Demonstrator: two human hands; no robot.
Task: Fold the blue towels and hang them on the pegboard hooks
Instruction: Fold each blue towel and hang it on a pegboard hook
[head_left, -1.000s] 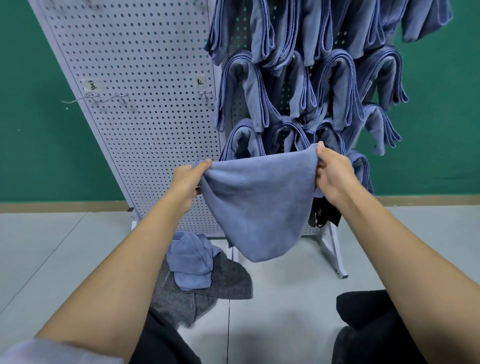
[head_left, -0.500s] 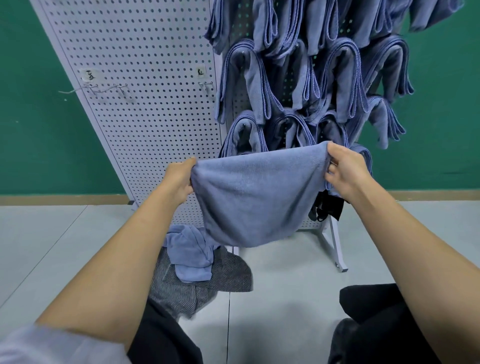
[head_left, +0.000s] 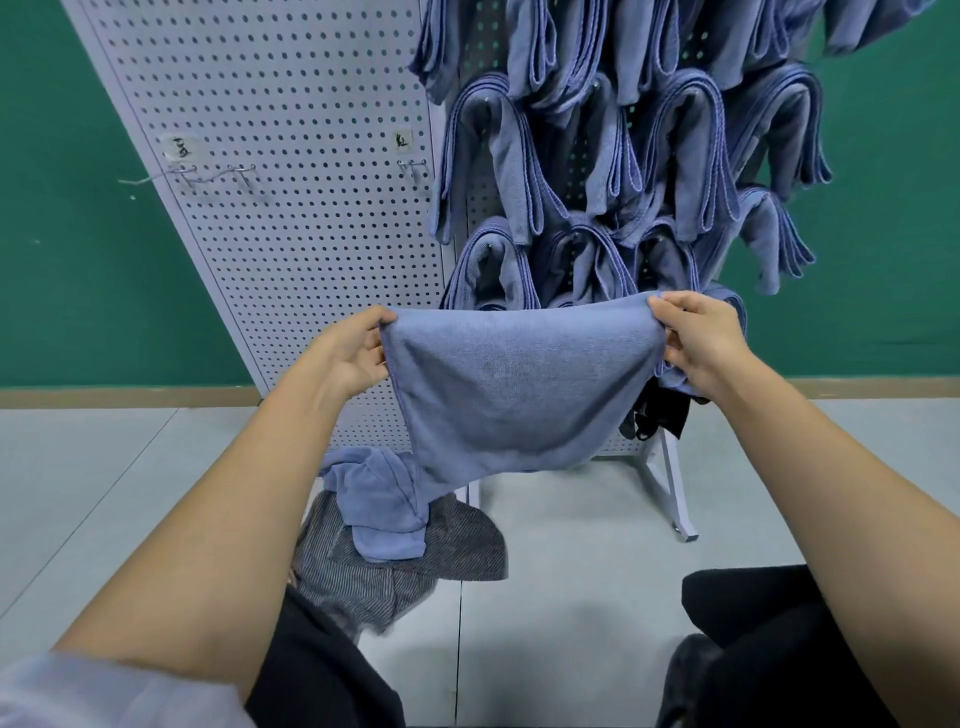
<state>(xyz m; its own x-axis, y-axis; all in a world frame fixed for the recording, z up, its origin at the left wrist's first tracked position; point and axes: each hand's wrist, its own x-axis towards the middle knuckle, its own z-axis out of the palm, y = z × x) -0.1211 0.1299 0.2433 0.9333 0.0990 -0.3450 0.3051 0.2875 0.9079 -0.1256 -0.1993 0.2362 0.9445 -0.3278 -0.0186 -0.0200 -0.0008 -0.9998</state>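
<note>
Left hand (head_left: 353, 353): pinched the upper left corner of a blue towel (head_left: 519, 384). Right hand (head_left: 701, 338): pinched the upper right corner. Towel: spread between both hands, sagging, in front of the lower white pegboard (head_left: 291, 156). Hung towels (head_left: 675, 156): folded, draped over the board's right side. Wire hooks (head_left: 218, 174): left side. Loose blue towel (head_left: 379, 499): crumpled on a grey striped cloth (head_left: 363, 582) on the floor.

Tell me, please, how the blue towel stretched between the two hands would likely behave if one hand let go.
Probably floppy: the blue towel sags in a curve between the left hand and the right hand, so it would likely swing down from the remaining grip. It seems light, since pinches at its top corners hold it.
</note>
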